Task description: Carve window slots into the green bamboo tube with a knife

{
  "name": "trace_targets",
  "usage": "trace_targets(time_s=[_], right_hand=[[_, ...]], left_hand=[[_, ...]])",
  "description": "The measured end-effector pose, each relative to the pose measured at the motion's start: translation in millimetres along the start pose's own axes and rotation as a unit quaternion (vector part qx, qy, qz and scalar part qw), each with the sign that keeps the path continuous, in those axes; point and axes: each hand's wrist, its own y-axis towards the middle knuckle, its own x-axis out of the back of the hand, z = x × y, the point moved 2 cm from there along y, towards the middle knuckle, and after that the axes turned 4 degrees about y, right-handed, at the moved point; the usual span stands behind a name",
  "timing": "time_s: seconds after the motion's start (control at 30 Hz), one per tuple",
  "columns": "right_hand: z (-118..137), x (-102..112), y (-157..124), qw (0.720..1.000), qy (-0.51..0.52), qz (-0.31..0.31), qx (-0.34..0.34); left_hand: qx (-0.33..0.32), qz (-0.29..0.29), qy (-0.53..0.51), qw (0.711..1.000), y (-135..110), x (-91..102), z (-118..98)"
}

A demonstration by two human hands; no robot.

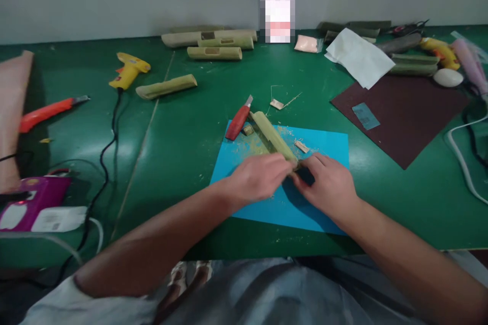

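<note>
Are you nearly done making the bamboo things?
About partway, it seems. Done: slotted pieces at the back. In hand: the left hand grips the near end of a piece on the mat, the right hand meets it there; shavings lie around, the knife rests aside. Left: a plain piece by the glue gun shows no slot.
</note>
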Motion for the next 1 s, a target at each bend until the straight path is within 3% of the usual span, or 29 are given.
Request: trace_targets(time_s=[0.07,0.13,0.27,0.4,0.53,0.63,0.67,0.8,0.9,1.0], right_hand=[[-0.1,0.2,0.2,1.000,0.002,-0.003,-0.004],[-0.1,0.4,0.4,1.000,0.004,-0.003,-0.006],[0.0,0.0,0.2,1.000,0.007,0.007,-0.004],[-0.3,-0.4,-0.2,1.000,0.011,0.010,-0.013],[0.5,-0.5,-0.1,1.000,0.014,0.012,-0.008],[0.7,0.0,0.2,1.000,0.020,0.012,-0.016],[0.7,0.1,0.2,0.999,0.022,0.014,-0.019],[-0.1,-0.1,0.1,0.999,0.032,0.019,-0.021],[-1.0,0.2,0.3,0.999,0.033,0.016,-0.027],[-0.8,0.7,0.6,0.999,0.034,0.024,-0.028]], left_hand=[[0.044,-0.076,0.014,0.996,0.8,4.8,4.3],[0.066,-0.103,0.021,0.992,1.6,7.7,7.7],[0.010,-0.001,0.000,1.000,2.0,4.1,1.4],[0.062,-0.065,0.018,0.996,0.1,4.0,-1.2],[0.020,-0.008,-0.007,1.000,-0.2,0.1,-3.0],[0.071,-0.090,-0.004,0.993,1.2,6.1,1.2],[0.077,-0.092,-0.005,0.993,1.6,7.1,1.7],[0.031,0.007,-0.033,0.999,2.3,5.3,-0.1],[0.081,-0.071,-0.016,0.994,1.6,8.9,4.4],[0.035,-0.020,-0.021,0.999,0.9,6.5,2.9]])
